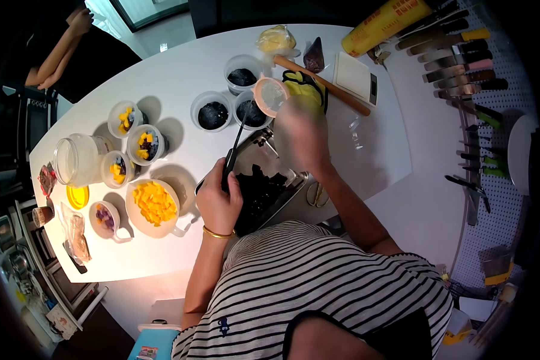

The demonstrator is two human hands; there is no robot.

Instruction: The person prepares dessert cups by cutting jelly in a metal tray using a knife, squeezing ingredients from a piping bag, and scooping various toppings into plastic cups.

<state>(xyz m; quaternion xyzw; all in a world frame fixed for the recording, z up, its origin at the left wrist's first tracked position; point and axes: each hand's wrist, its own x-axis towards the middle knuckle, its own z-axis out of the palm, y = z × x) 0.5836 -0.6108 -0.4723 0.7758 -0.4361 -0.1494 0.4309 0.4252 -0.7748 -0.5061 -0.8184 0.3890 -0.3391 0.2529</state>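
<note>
My left hand [219,198] is closed around the black handle of a thin knife [233,159], its blade reaching up toward the cups. Below the blade lies a metal tray [297,180] with dark jelly pieces [261,189] in it. My right hand [303,141] is smeared by motion beyond the tray's right side, so its fingers and anything in them cannot be made out. Just past it is a round, peach-rimmed strainer [271,97], overlapping a clear cup of black jelly [252,113]. Two more such cups, one left [212,115] and one behind [242,77], stand close by.
Left are cups with mango [145,146], a mango bowl [153,207], a smaller bowl [105,219] and a jar [78,159]. A rolling pin [324,86] and scale [355,78] lie at back right. Knives [462,78] hang right; another person's arms [60,54] show far left.
</note>
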